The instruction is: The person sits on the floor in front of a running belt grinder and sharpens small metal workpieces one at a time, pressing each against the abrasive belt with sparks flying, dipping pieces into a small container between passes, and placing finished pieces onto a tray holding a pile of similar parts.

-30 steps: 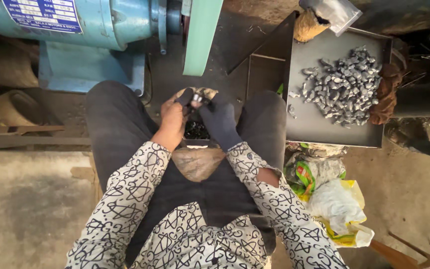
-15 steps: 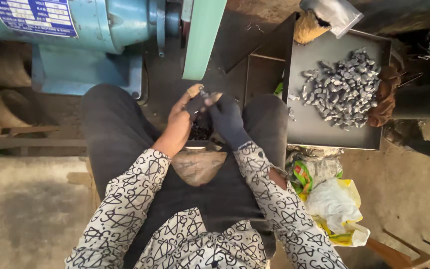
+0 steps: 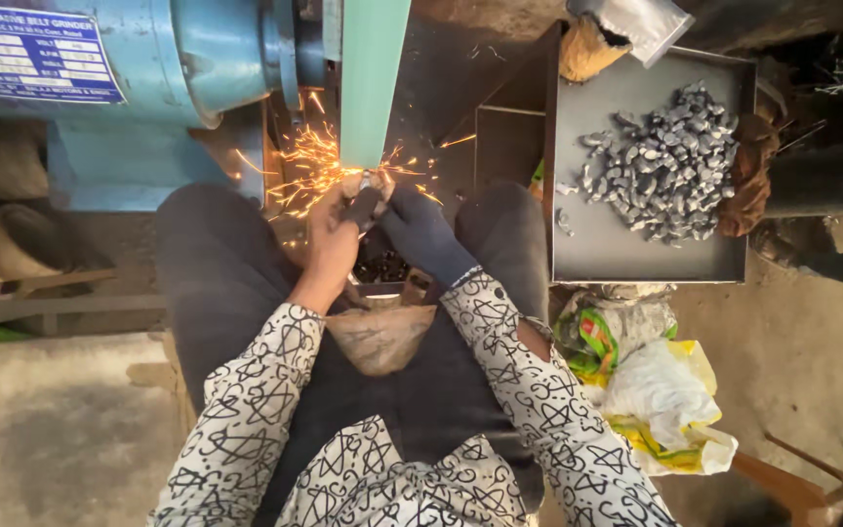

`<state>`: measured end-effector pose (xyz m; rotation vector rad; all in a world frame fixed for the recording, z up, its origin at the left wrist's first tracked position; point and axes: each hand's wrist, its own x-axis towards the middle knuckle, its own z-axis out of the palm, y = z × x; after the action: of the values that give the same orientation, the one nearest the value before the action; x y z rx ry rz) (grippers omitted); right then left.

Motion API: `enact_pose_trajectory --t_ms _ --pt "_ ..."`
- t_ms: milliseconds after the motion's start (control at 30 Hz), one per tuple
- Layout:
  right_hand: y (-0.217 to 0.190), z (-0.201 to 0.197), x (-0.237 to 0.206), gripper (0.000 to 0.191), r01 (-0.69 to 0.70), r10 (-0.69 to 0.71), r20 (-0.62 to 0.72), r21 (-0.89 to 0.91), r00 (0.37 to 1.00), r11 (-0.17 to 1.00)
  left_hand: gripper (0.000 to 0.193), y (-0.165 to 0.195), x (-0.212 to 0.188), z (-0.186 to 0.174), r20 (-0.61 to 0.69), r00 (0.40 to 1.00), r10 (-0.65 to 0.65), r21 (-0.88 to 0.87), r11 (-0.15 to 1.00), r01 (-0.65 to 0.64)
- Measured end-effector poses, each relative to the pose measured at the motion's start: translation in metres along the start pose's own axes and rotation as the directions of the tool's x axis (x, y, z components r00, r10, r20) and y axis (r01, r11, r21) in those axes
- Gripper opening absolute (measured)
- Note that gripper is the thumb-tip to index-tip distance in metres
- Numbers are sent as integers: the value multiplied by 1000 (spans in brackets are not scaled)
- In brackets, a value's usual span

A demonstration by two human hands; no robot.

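Observation:
Both hands press a small dark metal piece (image 3: 367, 202) against the green sanding belt (image 3: 373, 78) of a blue belt grinder (image 3: 148, 88). Orange sparks (image 3: 309, 166) fly off to the left of the contact point. My left hand (image 3: 332, 234) is bare and grips the piece from the left. A dark glove covers my right hand (image 3: 423, 234), which grips it from the right. Under the hands, between my knees, sits a small container of dark pieces (image 3: 382, 268), mostly hidden.
A grey metal tray (image 3: 636, 254) at the right holds a heap of several shiny metal pieces (image 3: 665, 166). Below it lie crumpled plastic bags (image 3: 656, 390). A brown cloth (image 3: 380, 337) rests on my lap. Sacks and wooden slats (image 3: 12, 273) sit at the left on the concrete floor.
My hands moved forward from my lap and brought the metal piece up to the belt. Sparks now fly where none showed before.

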<state>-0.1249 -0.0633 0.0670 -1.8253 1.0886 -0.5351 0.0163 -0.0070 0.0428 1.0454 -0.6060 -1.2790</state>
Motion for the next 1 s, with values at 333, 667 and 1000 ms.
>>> enact_pose_trajectory --t_ms 333,667,1000 --pt "26 -134 -71 17 -205 0 -571 -295 821 933 70 -7 -38 -7 459 857 -234 575 814 -85" --pt "88 -173 -70 23 -331 152 -688 -134 709 934 85 -23 -29 34 493 813 -311 351 926 141" --pt "-1 12 -24 27 -225 221 121 809 968 543 38 7 -19 -11 33 975 -220 -343 914 217"
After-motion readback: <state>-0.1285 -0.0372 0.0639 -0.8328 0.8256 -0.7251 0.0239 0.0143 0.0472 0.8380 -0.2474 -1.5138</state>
